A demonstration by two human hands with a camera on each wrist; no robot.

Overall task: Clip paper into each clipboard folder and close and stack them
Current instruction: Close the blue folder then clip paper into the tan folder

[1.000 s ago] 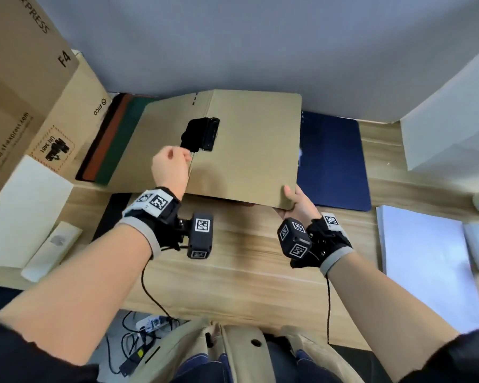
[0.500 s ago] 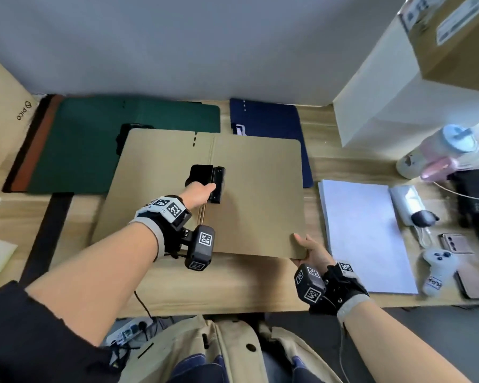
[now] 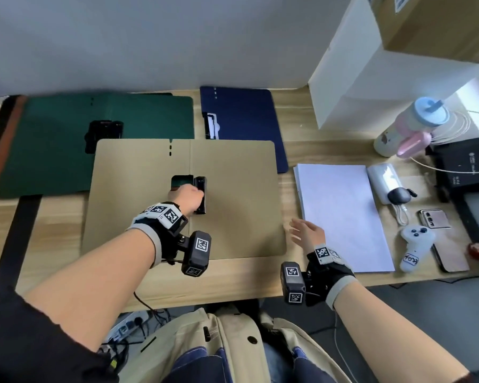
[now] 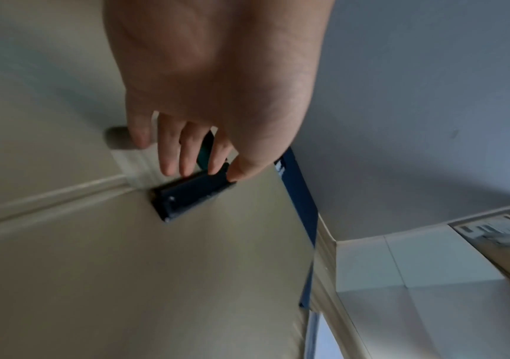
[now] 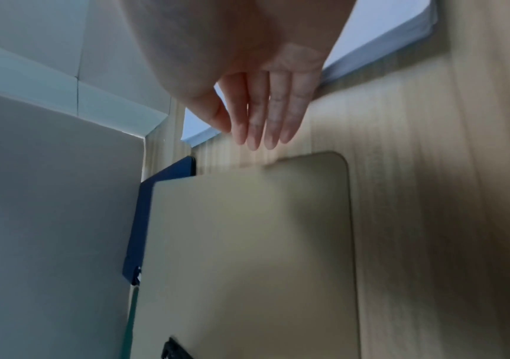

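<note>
A tan clipboard folder (image 3: 233, 205) lies open and flat on the desk, with its black clip (image 3: 200, 194) near the middle fold. My left hand (image 3: 187, 197) grips that clip; in the left wrist view the thumb and fingers (image 4: 186, 155) pinch the clip (image 4: 192, 194) at its raised end. My right hand (image 3: 304, 233) hovers with straight fingers just off the folder's right edge, beside the white paper stack (image 3: 340, 217). In the right wrist view the right hand (image 5: 256, 131) holds nothing above the tan folder (image 5: 247, 255). No paper lies in the folder.
An open green folder (image 3: 67, 156) with its own clip (image 3: 103, 134) lies at the back left, a blue folder (image 3: 246, 120) behind the tan one. A white box (image 3: 371, 78), a bottle (image 3: 409, 125), a controller (image 3: 415, 250) and a phone (image 3: 434, 219) crowd the right side.
The tan folder came down from its raised position and now lies flat. My right hand let go of its lower right corner and moved right. The left hand stayed on the clip.
</note>
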